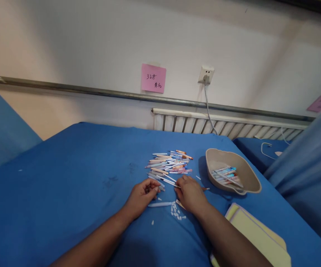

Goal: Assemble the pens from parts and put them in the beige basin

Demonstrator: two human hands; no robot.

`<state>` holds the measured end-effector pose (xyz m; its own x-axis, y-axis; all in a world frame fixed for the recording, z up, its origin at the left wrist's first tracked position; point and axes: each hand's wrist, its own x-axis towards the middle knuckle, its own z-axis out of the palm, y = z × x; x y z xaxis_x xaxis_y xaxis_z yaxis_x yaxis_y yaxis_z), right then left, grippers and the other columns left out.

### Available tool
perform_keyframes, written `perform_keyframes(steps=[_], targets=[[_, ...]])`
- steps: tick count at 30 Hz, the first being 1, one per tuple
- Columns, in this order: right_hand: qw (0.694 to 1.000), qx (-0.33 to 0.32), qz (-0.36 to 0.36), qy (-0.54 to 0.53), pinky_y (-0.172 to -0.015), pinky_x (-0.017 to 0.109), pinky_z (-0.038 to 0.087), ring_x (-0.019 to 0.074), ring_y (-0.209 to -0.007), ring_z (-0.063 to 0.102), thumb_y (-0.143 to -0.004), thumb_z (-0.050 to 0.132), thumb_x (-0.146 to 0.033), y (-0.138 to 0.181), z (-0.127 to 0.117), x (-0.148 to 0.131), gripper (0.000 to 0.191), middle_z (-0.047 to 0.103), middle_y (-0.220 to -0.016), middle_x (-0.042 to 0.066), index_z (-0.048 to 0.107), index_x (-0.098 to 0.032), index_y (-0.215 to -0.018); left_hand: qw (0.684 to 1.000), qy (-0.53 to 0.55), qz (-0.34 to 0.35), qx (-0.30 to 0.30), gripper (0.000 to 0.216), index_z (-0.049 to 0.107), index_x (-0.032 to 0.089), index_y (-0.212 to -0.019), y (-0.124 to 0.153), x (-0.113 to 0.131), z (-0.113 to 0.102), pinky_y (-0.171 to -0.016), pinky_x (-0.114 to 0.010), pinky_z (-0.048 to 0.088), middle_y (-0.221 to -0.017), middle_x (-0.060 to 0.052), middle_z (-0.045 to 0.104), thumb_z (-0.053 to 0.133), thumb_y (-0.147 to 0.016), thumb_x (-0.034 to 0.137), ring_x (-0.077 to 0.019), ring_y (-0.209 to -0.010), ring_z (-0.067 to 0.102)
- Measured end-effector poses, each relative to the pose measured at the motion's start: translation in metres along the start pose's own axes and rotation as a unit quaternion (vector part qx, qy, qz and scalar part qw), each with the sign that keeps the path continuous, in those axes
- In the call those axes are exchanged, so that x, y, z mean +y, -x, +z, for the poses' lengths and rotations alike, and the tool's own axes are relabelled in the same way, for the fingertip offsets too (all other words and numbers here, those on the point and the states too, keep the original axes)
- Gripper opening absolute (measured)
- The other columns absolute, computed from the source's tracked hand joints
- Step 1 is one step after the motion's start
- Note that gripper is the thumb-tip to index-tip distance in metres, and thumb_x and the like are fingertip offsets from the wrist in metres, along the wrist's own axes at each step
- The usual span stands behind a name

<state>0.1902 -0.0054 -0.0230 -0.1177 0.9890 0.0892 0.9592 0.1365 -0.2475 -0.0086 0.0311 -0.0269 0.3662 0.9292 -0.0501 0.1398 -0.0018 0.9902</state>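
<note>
A heap of pastel pens (169,164) lies on the blue table cover (66,185). Just in front of it my left hand (143,195) is curled, its fingertips pinching a pen part at the heap's near edge. My right hand (191,193) is closed on a thin pen refill (171,182) that points left toward my left hand. A white pen barrel (159,204) lies between my wrists, next to several small white caps (177,214). A beige bowl (250,172) at the right holds a few finished pens (227,175).
A folded yellow cloth (256,233) lies at the front right. Behind the table a radiator (227,126) runs along the wall below a socket with a cable (206,76) and a pink note (153,78). Blue fabric (310,155) hangs at the right.
</note>
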Motion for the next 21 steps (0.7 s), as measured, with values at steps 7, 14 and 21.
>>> perform_keyframes(steps=[7, 14, 21], targets=[[1.0, 0.0, 0.012, 0.009, -0.078, 0.032, 0.036, 0.0228, -0.089, 0.054, -0.082, 0.046, -0.013, -0.002, 0.003, -0.004, 0.015, 0.062, -0.093, 0.009, 0.059, -0.018, -0.09, 1.0, -0.016, -0.001, -0.015, 0.019, 0.062, 0.016, -0.086, 0.001, -0.002, 0.0, -0.057, -0.023, 0.045, -0.07, 0.0, 0.062, 0.06, -0.074, 0.03, -0.0114, -0.059, 0.054], [0.999, -0.008, -0.014, 0.043, -0.078, 0.035, 0.033, 0.0249, -0.091, 0.055, -0.082, 0.046, -0.009, -0.002, 0.001, -0.002, 0.024, 0.064, -0.097, 0.01, 0.058, -0.018, -0.1, 0.999, -0.038, 0.011, -0.032, 0.019, 0.064, 0.016, -0.085, 0.002, -0.003, -0.002, -0.058, -0.023, 0.045, -0.071, -0.001, 0.063, 0.059, -0.075, 0.031, -0.0126, -0.061, 0.056], [0.999, -0.021, -0.032, 0.029, -0.08, 0.035, 0.032, 0.0247, -0.092, 0.056, -0.085, 0.045, -0.013, 0.0, 0.002, 0.004, 0.021, 0.065, -0.095, 0.01, 0.059, -0.017, -0.1, 0.996, -0.085, 0.036, -0.002, 0.021, 0.061, 0.015, -0.089, 0.0, -0.003, -0.009, -0.056, -0.023, 0.042, -0.069, 0.0, 0.06, 0.058, -0.076, 0.032, -0.0127, -0.058, 0.054]])
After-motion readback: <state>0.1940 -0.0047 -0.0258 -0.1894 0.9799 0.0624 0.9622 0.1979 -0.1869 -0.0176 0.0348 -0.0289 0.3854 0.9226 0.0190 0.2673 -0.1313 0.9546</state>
